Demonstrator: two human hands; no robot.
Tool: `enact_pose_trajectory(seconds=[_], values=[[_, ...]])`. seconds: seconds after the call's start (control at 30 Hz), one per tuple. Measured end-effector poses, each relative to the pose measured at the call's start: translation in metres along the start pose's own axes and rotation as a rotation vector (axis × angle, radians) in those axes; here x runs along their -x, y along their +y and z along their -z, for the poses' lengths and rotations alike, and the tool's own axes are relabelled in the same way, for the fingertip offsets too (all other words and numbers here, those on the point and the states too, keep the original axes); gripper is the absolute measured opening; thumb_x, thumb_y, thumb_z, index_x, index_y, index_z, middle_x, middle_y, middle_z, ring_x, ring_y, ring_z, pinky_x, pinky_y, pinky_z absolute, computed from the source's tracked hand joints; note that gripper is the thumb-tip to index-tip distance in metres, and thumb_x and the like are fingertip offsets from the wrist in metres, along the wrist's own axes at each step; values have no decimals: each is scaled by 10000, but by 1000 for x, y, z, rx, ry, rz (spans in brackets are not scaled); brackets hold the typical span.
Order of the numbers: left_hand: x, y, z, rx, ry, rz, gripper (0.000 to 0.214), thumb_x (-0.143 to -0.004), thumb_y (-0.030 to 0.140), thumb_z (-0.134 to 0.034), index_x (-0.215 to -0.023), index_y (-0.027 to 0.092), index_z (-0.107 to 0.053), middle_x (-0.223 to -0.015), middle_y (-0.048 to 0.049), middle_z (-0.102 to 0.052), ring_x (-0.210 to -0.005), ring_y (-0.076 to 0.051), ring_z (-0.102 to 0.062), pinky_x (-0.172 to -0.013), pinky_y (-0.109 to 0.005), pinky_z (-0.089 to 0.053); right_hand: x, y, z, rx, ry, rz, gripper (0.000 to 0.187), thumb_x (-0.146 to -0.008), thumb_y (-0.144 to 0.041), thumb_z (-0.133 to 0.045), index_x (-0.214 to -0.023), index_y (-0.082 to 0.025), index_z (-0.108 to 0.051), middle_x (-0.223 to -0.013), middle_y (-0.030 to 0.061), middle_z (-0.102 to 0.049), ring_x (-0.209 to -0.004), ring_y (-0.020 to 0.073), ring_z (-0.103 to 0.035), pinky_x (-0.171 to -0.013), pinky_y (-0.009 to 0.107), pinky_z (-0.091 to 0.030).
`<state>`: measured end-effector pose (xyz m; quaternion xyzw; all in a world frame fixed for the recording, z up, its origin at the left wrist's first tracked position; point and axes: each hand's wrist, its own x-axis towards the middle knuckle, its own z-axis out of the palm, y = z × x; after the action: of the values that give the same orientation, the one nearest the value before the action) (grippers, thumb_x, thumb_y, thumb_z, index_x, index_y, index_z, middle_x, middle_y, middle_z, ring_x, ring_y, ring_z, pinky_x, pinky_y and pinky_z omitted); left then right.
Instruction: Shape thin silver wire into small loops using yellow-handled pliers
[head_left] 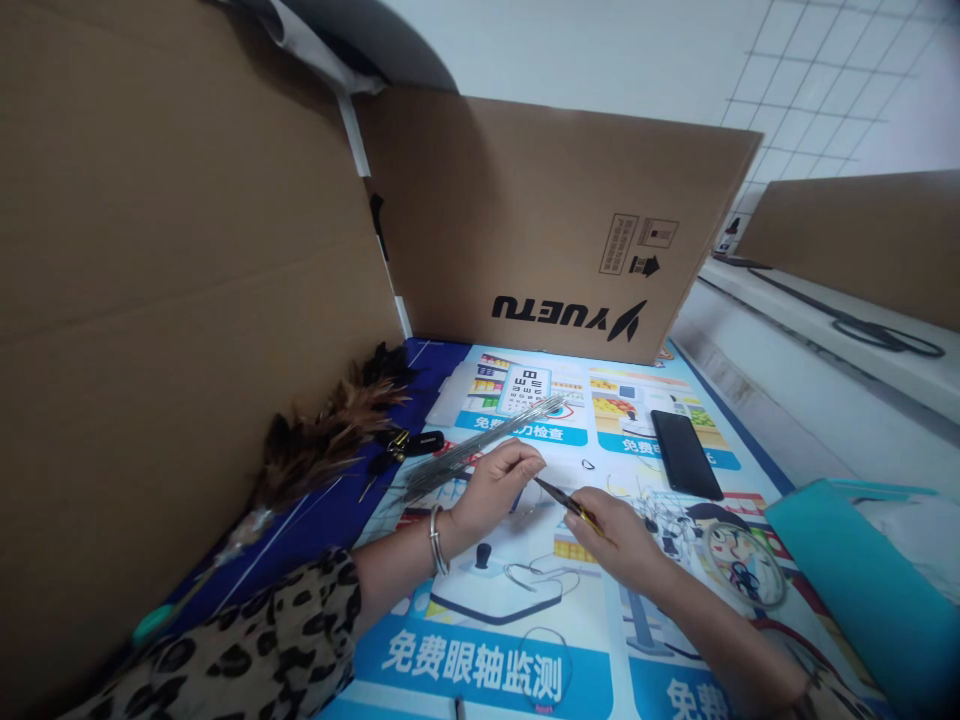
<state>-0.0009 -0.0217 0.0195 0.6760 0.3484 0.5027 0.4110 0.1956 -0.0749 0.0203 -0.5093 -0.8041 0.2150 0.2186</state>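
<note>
My right hand [615, 535] is wrapped round the handles of a pair of needle-nose pliers [556, 492]. The pliers have dark jaws that point toward my left hand [501, 482]. That hand is closed in a pinch close to the jaw tips; whatever lies between its fingers is too small or hidden to make out. Behind my left wrist lies a bundle of thin silvery wires [487, 440], slanting across the printed table cover. Thin bent wire loops [541, 577] rest in front of the hands. A small dark ring [588, 464] lies just beyond the pliers.
A black phone [685, 454] lies at the right, near a teal box [862, 560] and a clear round dish [744, 565]. Keys with a black fob [427, 442] and a feather duster [322, 425] lie left. Cardboard panels [555, 220] stand behind and at the left.
</note>
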Motion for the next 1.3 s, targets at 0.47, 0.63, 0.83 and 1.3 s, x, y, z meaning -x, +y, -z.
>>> enact_pose_trajectory(seconds=[0.47,0.63,0.83,1.3], values=[[0,1,1,11,-18,-10,189,-847,275,-489,-741,151,-585,-743,-12,-543,-723,-115,-493,-699,-239,-400,-1,-1,0,2,-2,-15,182,-879,-367,-410,-859,-211,-500,-794,11,-540,-725,152,-507,-644,262,-378],[-1,0,1,15,-25,-2,183,-847,273,-492,-743,149,-577,-737,-10,-537,-718,-114,-487,-687,-232,-393,-1,0,0,1,-8,-15,191,-878,-377,-412,-866,-210,-504,-788,11,-540,-717,151,-507,-642,263,-379],[0,2,2,21,-35,11,185,-849,268,-489,-733,149,-569,-733,-9,-531,-717,-112,-486,-685,-228,-391,-1,2,-2,0,18,-5,179,-877,-369,-418,-885,-214,-505,-802,11,-545,-723,150,-509,-646,262,-379],[0,0,1,2,-21,-7,183,-846,273,-498,-737,151,-580,-742,-14,-543,-725,-116,-495,-692,-233,-397,0,0,-1,12,1,-8,173,-878,-364,-418,-853,-210,-492,-778,6,-531,-707,146,-497,-633,255,-366]])
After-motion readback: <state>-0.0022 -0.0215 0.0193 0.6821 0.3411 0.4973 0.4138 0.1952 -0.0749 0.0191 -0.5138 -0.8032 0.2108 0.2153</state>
